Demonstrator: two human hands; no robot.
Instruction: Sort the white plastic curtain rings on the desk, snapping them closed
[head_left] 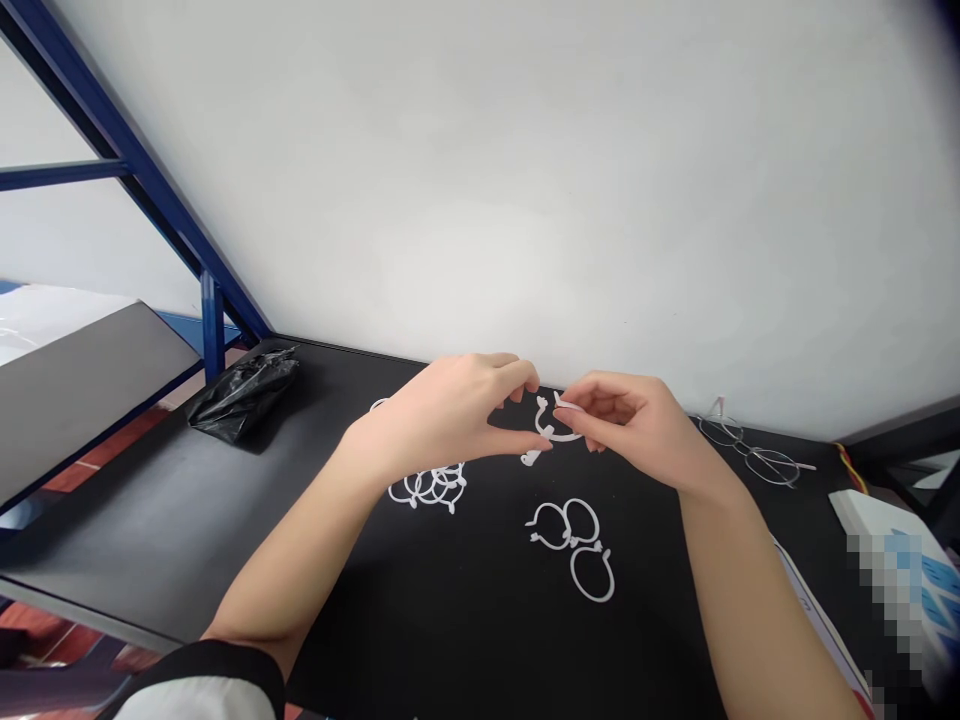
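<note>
My right hand (626, 420) pinches a white plastic ring (562, 436) with a gap in it, like a shower curtain ring, between thumb and fingers. Close to its left side is my left hand (472, 410), thumb and index finger apart; the thumb tip is at the ring's edge, and I cannot tell if it touches. Below that thumb shows a small white tab (530, 458). Three similar rings (592, 575) lie touching on the black table in front of my hands. A cluster of overlapping white rings (435, 487) sits partly hidden under my left wrist.
Against the white wall at the back right lie eyeglasses (750, 455). A white and blue box (892, 550) stands at the right edge. On the far left of the black table (420, 630) is a crumpled black plastic bag (244, 395), near a blue metal frame (213, 320).
</note>
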